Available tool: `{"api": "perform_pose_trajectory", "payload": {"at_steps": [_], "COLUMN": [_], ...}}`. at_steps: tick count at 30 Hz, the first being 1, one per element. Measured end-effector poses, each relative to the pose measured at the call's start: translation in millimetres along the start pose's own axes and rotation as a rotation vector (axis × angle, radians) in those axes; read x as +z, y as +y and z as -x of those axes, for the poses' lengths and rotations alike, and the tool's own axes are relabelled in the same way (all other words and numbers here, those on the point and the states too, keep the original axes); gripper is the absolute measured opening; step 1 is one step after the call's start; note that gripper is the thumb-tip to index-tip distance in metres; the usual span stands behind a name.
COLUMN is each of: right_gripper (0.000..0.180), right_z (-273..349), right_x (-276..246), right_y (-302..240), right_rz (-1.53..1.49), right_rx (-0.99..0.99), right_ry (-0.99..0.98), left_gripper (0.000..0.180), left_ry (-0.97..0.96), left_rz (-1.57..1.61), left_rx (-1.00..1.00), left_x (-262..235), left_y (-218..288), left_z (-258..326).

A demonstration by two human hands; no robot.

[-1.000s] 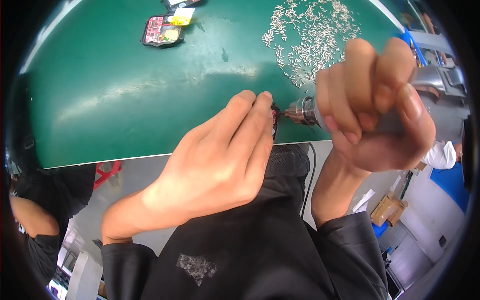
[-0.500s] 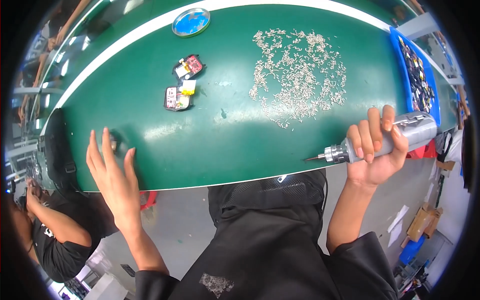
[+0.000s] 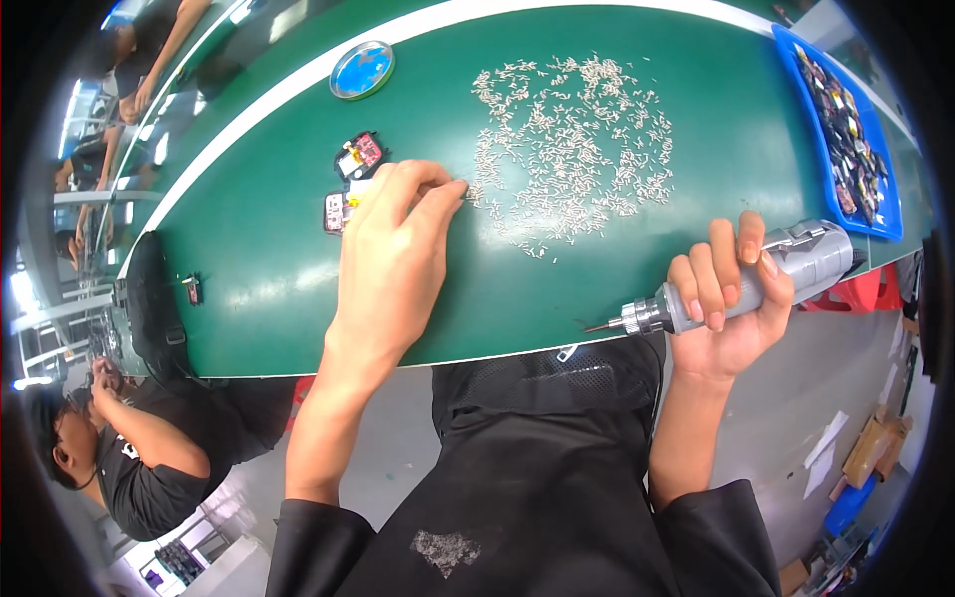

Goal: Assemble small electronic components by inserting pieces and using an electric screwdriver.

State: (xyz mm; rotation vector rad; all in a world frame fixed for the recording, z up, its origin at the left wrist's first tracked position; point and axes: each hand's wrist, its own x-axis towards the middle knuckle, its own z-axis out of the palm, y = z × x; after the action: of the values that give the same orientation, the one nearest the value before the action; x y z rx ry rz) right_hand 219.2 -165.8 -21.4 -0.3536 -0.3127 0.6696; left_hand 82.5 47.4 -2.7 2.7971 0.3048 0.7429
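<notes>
My right hand (image 3: 731,298) is wrapped round a grey electric screwdriver (image 3: 796,274), whose bit points left just above the table's near edge. My left hand (image 3: 398,244) reaches over the green table, its thumb and forefinger pinched at the left border of a spread of small silvery screws (image 3: 587,149). Whatever is between those fingertips is too small to make out. Partly hidden behind this hand is a small open black case with a circuit board (image 3: 335,211). A similar case with a red board (image 3: 360,154) lies just beyond it.
A round tin with a blue inside (image 3: 363,70) stands at the far left-centre. To the right, a blue tray (image 3: 888,224) holds many small electronic parts. A small dark part (image 3: 193,289) lies near a black bag (image 3: 154,303) at the left, where another person (image 3: 149,458) sits.
My left hand has moved right and away from me, from the small dark part to the screws, its spread fingers closing into a pinch. The right hand keeps its grip on the electric screwdriver.
</notes>
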Motion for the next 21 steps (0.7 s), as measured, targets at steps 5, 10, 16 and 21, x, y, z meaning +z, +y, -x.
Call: {"api": "perform_pose_trajectory", "payload": {"at_steps": [5, 10, 16, 21], "right_gripper": [0.012, 0.014, 0.015, 0.015], "right_z": [2.5, 3.7, 4.8, 3.8], "right_x": [-3.7, -5.3, -4.3, -5.5], "right_y": [-2.4, -3.1, -3.8, -2.4], "right_rz": [-0.035, -0.031, -0.012, -0.024], "right_rx": [0.001, 0.006, 0.000, -0.001], "right_ry": [0.013, -0.013, -0.015, -0.019], "left_gripper": [0.014, 0.016, 0.018, 0.016], "left_ry": [-0.027, -0.074, 0.040, 0.057], "left_rz": [-0.072, -0.155, -0.068, -0.006], "left_rx": [0.033, 0.131, 0.089, 0.011], "left_x": [0.4, -1.7, 6.2, 7.0], "left_y": [4.6, 5.3, -2.7, -8.2], "left_z": [-3.9, -5.9, -1.4, 4.1]}}
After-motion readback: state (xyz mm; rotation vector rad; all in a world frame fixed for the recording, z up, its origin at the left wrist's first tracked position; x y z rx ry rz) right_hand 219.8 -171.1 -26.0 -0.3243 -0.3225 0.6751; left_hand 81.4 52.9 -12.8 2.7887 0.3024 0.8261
